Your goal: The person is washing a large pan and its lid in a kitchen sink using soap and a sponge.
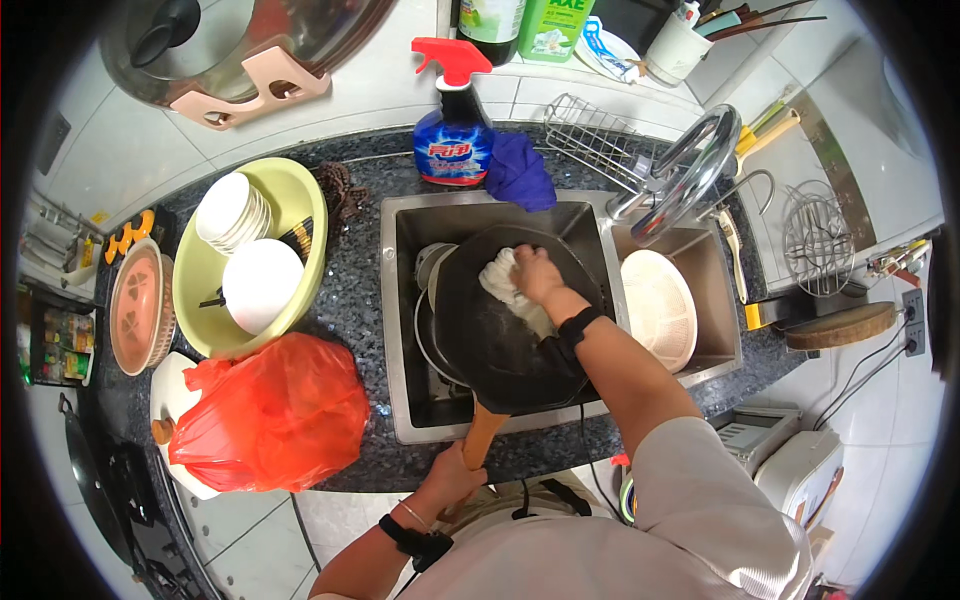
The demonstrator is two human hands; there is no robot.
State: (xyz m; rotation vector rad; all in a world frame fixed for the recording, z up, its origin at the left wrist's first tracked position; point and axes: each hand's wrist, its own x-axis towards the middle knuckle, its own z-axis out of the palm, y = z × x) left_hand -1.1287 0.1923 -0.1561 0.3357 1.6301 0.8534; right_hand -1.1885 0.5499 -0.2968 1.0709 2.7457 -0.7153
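Left hand (452,478) grip is wrapped tight around the wooden handle (484,432) at lower centre; right hand (535,274) grip is bunched on a white cloth (503,283) pressed into the black pan (505,325), which sits tilted over the sink (400,300) mid-frame. Pan looks heavy, rigid and likely slick when wet, so the dry wooden handle reads as the safe hold; cloth is soft and limp. Outward: white colander (660,308) right of it, yellow-green basin (300,200) with white bowls (262,285) and an orange bag (270,415) on the tabletop (350,310) left, blue spray bottle (453,130) above.
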